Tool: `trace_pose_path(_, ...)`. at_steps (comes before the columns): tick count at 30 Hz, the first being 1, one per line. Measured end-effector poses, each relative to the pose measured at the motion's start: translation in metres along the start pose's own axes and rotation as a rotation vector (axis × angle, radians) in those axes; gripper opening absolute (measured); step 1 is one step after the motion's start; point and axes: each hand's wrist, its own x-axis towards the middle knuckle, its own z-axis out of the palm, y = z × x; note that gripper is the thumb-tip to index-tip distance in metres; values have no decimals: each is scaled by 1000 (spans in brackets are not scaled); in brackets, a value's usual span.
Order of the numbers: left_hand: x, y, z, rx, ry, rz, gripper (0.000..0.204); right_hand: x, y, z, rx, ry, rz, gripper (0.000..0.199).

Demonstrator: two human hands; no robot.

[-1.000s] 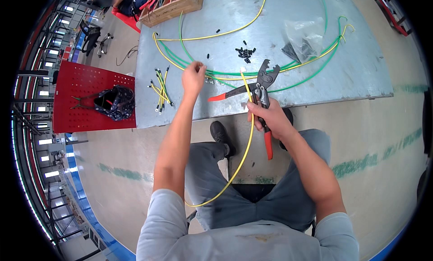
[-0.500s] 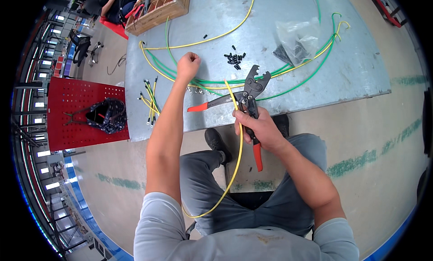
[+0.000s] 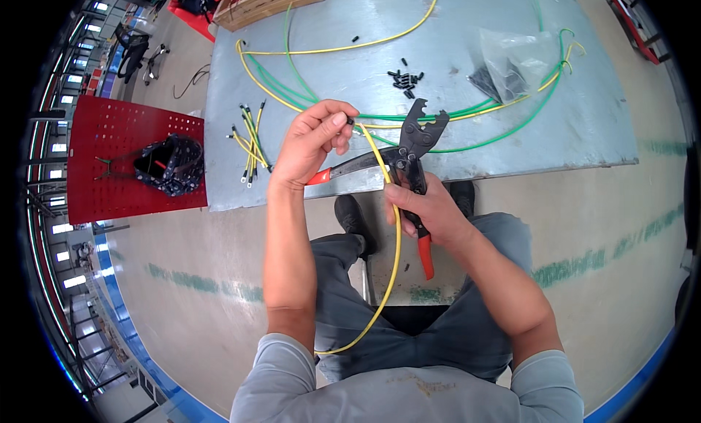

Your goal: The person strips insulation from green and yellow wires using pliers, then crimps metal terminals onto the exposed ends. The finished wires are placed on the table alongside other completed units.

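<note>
Between thumb and forefinger, my left hand (image 3: 315,139) pinches a small black sleeve (image 3: 350,121) at the tip of a yellow cable (image 3: 397,237). Whether the sleeve is on the tip or just beside it I cannot tell. My right hand (image 3: 423,207) grips the cable and a crimping tool (image 3: 414,156) together. The tool's dark jaws point away from me and its red-ended handles are spread wide; one handle reaches left behind my left wrist. From my right hand the cable loops down over my lap. Several black sleeves (image 3: 406,81) lie in a loose pile beyond the tool.
Long green cables (image 3: 475,145) and yellow ones curve across the metal table (image 3: 584,123). Short cables with lugs (image 3: 252,142) lie at its left. A clear plastic bag (image 3: 511,61) rests at right, a wooden box (image 3: 270,5) at the far left. A red perforated panel (image 3: 95,160) holds a dark bag (image 3: 169,166).
My left hand has moved right and nearer, from over the table to the cable tip, and a black sleeve now shows in its fingers. My right hand still holds the tool and cable.
</note>
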Motion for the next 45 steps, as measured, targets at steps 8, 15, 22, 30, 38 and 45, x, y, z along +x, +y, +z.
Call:
trace_pose_path(8, -14, -4, -19, -38, 0, 18, 18, 16, 7, 19, -48, -12, 33, 31)
trace_pose_path(15, -15, -6, -29, -37, 36, 4, 20, 22, 11, 21, -53, -40, 31, 31)
trace_pose_path(22, -11, -5, -24, -26, 7, -22, 21, 21, 8, 20, -51, -29, 44, 32)
trace_pose_path(30, -9, -2, -21, -105, -90, -116, 24, 17, 7, 16, -48, -34, 74, 32)
trace_pose_path(38, -10, -1, -12, 37, 65, -185, 27, 17, 11, 19, -63, -26, 41, 30)
trace_pose_path(45, -23, -1, -16, 82, 91, -157, 28, 18, 13, 28, -90, -38, 55, 31)
